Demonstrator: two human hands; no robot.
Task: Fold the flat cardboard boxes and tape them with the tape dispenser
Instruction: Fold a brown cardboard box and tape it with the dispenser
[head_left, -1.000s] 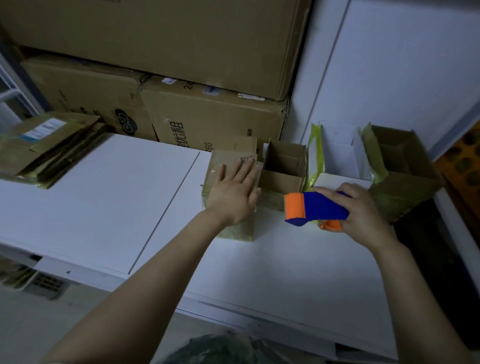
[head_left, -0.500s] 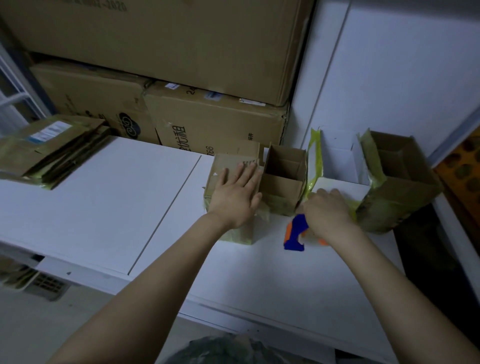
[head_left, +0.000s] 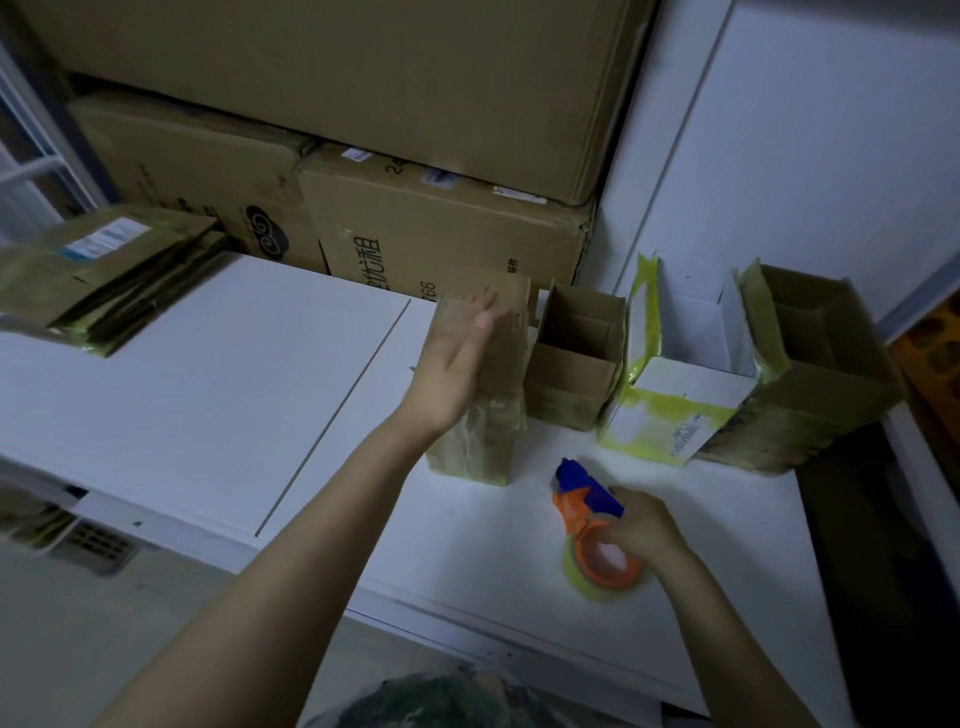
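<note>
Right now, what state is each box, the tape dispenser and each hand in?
taped box: closed, standing upright.
small brown box: open-topped.
white box: open-topped, yellow tape on it.
big brown box: open-topped.
flat boxes: flat, stacked.
tape dispenser: held at its roll end.
left hand grip: open, fingers straight, blurred, by the taped box.
right hand grip: curled round the tape dispenser.

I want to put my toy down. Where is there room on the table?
The big bare patch between the flat boxes and the left hand. Also the front edge left of the tape dispenser. The back right is crowded with folded boxes.
</note>
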